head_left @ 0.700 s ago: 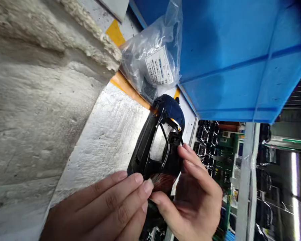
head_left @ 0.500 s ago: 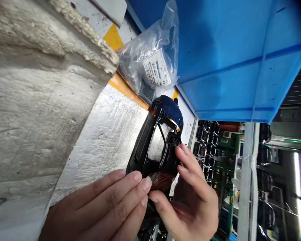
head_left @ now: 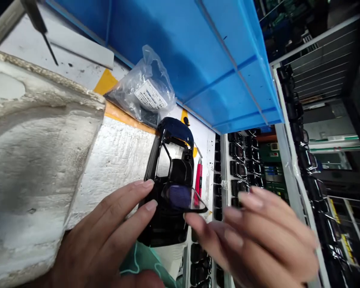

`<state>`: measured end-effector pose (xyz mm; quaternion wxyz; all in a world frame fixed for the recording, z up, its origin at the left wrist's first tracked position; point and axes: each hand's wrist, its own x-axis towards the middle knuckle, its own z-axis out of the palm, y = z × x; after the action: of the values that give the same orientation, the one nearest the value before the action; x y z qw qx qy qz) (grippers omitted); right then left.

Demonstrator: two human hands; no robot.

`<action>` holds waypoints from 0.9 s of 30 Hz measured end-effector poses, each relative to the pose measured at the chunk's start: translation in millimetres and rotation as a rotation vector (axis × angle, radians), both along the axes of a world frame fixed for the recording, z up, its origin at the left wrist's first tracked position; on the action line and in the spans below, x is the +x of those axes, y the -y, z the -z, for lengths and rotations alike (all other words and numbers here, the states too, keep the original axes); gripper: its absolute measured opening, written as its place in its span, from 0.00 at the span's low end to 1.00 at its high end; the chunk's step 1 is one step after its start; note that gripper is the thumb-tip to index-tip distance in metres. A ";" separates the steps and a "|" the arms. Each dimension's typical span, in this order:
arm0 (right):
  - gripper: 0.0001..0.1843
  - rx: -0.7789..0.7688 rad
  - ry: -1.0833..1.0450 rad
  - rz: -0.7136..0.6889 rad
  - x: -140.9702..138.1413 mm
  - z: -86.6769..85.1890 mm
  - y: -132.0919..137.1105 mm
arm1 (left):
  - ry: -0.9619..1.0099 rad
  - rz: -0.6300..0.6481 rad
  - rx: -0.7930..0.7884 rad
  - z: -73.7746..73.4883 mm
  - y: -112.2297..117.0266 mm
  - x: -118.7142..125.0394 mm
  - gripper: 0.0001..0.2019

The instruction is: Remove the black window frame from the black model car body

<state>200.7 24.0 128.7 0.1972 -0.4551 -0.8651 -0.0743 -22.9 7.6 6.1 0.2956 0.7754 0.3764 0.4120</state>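
Observation:
A glossy black model car body (head_left: 151,228) with a dark blue end lies on white foam, its window openings facing up. Over its near part sits a clear window piece (head_left: 181,197) with a dark edge and a purplish reflection, tilted and jutting past the body's right side. My left hand (head_left: 114,224) rests its outstretched fingertips against the body's left side. To the right, my right hand (head_left: 258,232) has its fingers apart and blurred by motion; its thumb tip is at the window piece's corner, and whether it touches cannot be told.
A clear plastic bag (head_left: 150,94) with a white label lies beyond the body. Behind stands a large blue bin (head_left: 198,60). A thick foam block (head_left: 42,168) is at left. A red tool (head_left: 198,182) lies right of the body. Racks of black parts (head_left: 238,170) stand farther right.
My right hand has moved right, away from the body, and its fingers have spread. The clear window piece now juts out at the side. The view has shifted, showing the red tool.

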 end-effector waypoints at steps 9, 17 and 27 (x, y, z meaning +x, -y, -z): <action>0.35 0.146 -0.367 0.013 17.5 50.6 16.5 | -0.054 0.049 0.047 -3.7 -5.4 -1.4 0.43; 0.43 -0.258 -0.150 -0.118 25.4 87.3 74.4 | -0.048 0.071 0.049 -4.0 -7.6 0.3 0.39; 0.28 -0.069 -0.160 -0.110 30.1 80.6 49.2 | -0.321 0.045 0.099 -4.4 -8.0 8.5 0.44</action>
<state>230.8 -25.2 48.1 0.2535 -0.4178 -0.8725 0.0030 -14.4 15.6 10.5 0.2022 0.8530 0.3806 0.2942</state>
